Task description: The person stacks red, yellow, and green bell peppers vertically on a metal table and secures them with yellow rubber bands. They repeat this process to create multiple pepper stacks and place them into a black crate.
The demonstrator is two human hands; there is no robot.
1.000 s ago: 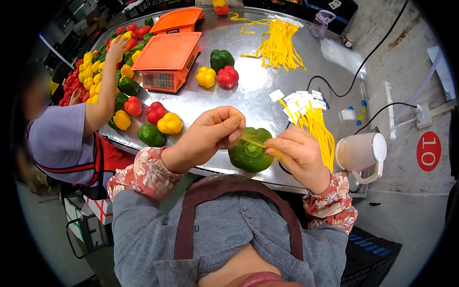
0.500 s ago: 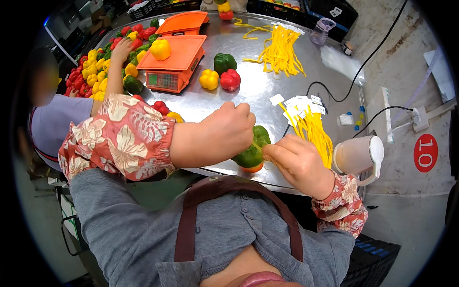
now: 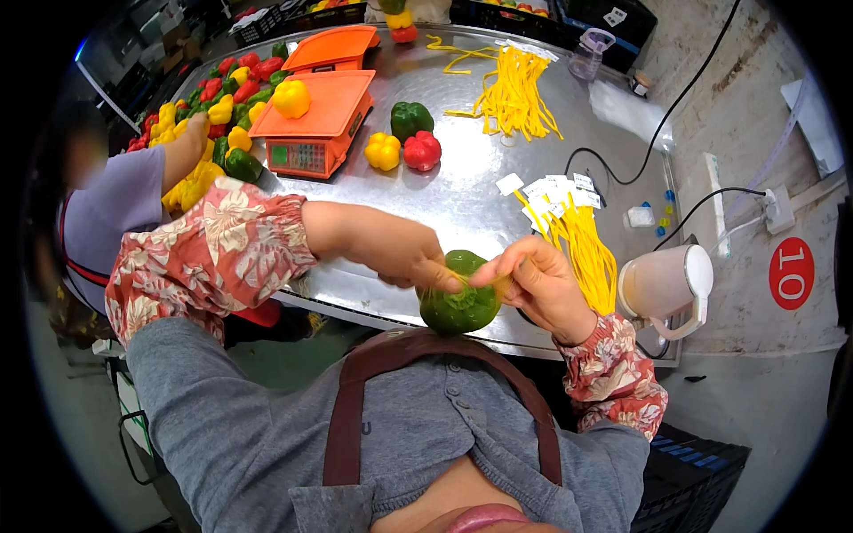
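Note:
At the table's front edge a green bell pepper (image 3: 462, 306) stands between my hands, its top facing up, in what looks like fine yellow netting. My left hand (image 3: 409, 253), slightly blurred, is closed with fingertips at the gathered netting (image 3: 464, 279) over the pepper. From the other side my right hand (image 3: 542, 280) pinches the same netting between thumb and fingers. Whatever lies beneath the green pepper is hidden. Beside my right hand lies a bundle of yellow net strips (image 3: 591, 262) with white tags.
Ahead sit green (image 3: 411, 120), yellow (image 3: 383, 151) and red (image 3: 422, 150) bell peppers. An orange scale (image 3: 311, 115) bears a yellow pepper. A co-worker's hand (image 3: 185, 147) is over the pepper pile at left. More net strips (image 3: 520, 89), a plastic jug (image 3: 666, 284) and a black cable (image 3: 662, 133) are rightward.
The green pepper has tipped so its top faces up. My left hand has dropped and my fingertips have come together over it. The co-worker's hand has moved nearer along the pile.

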